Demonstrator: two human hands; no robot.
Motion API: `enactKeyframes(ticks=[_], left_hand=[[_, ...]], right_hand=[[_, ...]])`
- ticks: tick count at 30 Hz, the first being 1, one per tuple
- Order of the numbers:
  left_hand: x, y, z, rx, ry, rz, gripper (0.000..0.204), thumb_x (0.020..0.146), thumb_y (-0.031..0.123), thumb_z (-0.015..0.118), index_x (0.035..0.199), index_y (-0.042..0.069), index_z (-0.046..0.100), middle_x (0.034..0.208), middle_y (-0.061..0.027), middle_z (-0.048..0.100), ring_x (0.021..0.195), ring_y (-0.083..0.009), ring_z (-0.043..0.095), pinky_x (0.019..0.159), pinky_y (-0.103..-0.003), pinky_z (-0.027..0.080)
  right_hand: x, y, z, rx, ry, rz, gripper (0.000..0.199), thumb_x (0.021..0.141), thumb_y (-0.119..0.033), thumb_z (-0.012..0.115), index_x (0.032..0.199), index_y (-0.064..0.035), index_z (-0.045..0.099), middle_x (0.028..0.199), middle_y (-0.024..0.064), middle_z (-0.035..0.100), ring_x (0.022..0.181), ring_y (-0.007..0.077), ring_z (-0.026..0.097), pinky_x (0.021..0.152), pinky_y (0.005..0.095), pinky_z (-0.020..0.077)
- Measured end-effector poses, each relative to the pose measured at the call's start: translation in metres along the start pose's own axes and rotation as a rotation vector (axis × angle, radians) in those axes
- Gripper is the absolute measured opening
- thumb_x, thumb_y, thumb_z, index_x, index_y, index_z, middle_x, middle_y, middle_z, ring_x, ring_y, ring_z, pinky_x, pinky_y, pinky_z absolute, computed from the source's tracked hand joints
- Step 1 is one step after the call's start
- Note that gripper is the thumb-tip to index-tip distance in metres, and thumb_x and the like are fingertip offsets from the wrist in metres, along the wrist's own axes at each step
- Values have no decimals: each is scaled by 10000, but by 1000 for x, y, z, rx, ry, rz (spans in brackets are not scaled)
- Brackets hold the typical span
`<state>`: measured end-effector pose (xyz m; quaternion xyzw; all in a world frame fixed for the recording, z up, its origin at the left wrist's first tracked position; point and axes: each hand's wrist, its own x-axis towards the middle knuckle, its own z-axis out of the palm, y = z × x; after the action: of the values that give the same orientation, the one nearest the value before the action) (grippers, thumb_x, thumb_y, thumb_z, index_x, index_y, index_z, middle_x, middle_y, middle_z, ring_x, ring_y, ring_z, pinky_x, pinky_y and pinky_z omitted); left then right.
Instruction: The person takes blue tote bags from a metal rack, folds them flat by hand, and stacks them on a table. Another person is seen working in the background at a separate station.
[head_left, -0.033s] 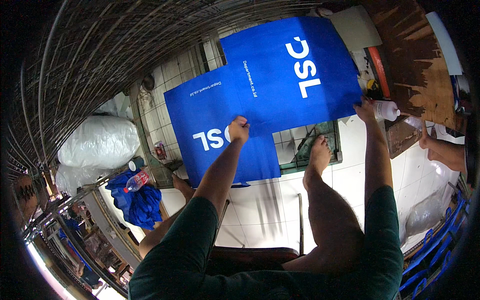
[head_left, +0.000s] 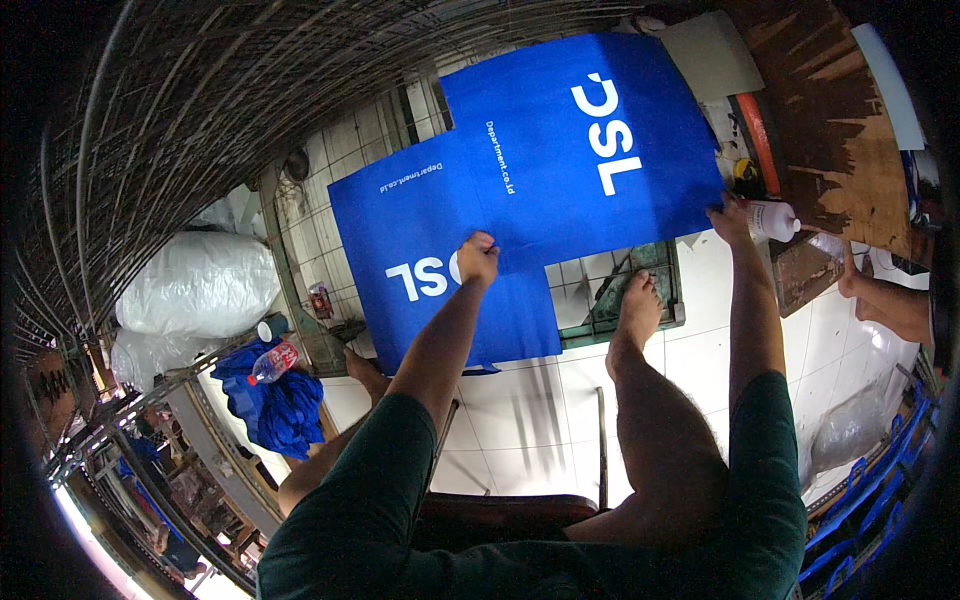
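Observation:
Two blue fabric sheets with white print lie in front of me, partly overlapping. The larger sheet (head_left: 560, 180) spreads to the upper right, and the other sheet (head_left: 395, 225) lies to the lower left. My left hand (head_left: 479, 258) is closed at the seam where the two overlap, its fingers pinched at the larger sheet's near left corner and partly hidden. At the near right corner of that same sheet, my right hand (head_left: 733, 219) grips the edge. A white bottle (head_left: 773, 220) lies right beside this hand.
A metal grid rack (head_left: 200, 110) rises at the far left. Under the sheets is a tiled frame with a green border (head_left: 625, 328). A plastic-wrapped bundle (head_left: 205, 285), a plastic bottle (head_left: 272, 363) and blue cloth (head_left: 290, 415) lie left. Another person's leg (head_left: 890, 305) shows at right.

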<state>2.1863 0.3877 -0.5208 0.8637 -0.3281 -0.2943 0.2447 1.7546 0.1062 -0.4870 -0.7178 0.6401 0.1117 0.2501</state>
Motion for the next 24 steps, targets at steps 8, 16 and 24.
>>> enactKeyframes(ticks=[8,16,24], left_hand=[[1,-4,2,24,20,23,197,678,70,734,842,60,626,800,-79,665,744,-185,654,687,-313,521],[2,-9,1,1,38,60,185,684,58,724,837,44,622,809,-85,664,753,-189,655,689,-309,522],[1,2,3,-2,11,30,190,675,64,718,838,62,621,812,-97,669,758,-228,656,704,-342,518]], right_hand=[[-7,-6,-4,-49,20,-48,734,782,-319,609,1349,37,309,1379,253,333,1303,354,298,1075,380,249],[-7,-14,-3,-167,-72,-18,790,812,-405,580,1384,20,238,1430,238,243,1333,335,246,1099,375,197],[16,26,25,-71,84,-47,715,810,-392,591,1341,14,337,1389,238,328,1296,352,316,1081,383,240]])
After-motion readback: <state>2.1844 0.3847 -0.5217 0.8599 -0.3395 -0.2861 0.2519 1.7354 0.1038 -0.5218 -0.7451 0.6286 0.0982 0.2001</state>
